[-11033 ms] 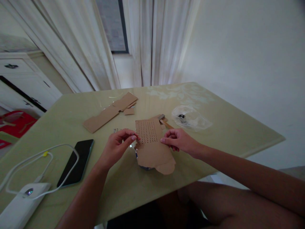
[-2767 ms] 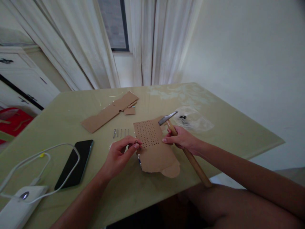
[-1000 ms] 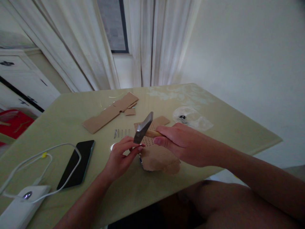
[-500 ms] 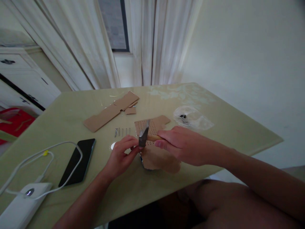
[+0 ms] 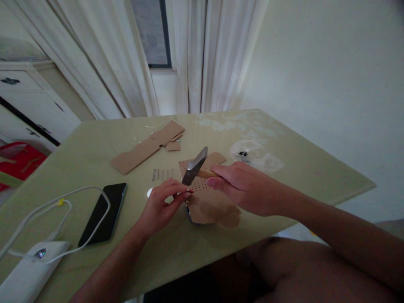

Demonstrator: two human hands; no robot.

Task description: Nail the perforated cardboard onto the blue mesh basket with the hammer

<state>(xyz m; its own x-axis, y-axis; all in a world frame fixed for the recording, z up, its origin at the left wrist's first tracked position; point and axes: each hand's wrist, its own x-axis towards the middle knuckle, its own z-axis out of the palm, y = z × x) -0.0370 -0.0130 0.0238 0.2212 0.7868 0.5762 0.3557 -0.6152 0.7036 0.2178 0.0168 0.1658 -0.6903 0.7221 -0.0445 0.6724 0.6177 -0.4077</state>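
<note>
My right hand (image 5: 241,187) is wrapped round the wooden handle of a hammer (image 5: 195,165). The hammer's metal head hangs tilted just above my left fingertips. With thumb and fingers pinched, my left hand (image 5: 164,204) holds a nail (image 5: 188,190), of which only the small pale head shows. Both hands are over a piece of brown cardboard (image 5: 208,208) dotted with rows of small holes. The cardboard lies on a darker block whose edge peeks out below; most of it is hidden. Several loose nails (image 5: 163,174) lie in a row beyond my left hand.
Cardboard strips (image 5: 142,149) lie at the back of the table (image 5: 94,160). A clear plastic bag (image 5: 257,155) with small dark pieces sits at the right. To the left are a black phone (image 5: 104,214), a white power bank (image 5: 34,269) and its looped cable (image 5: 78,189).
The hammer head has lifted and tilted up off my left fingertips, uncovering the nail's head. My left hand has stayed in place.
</note>
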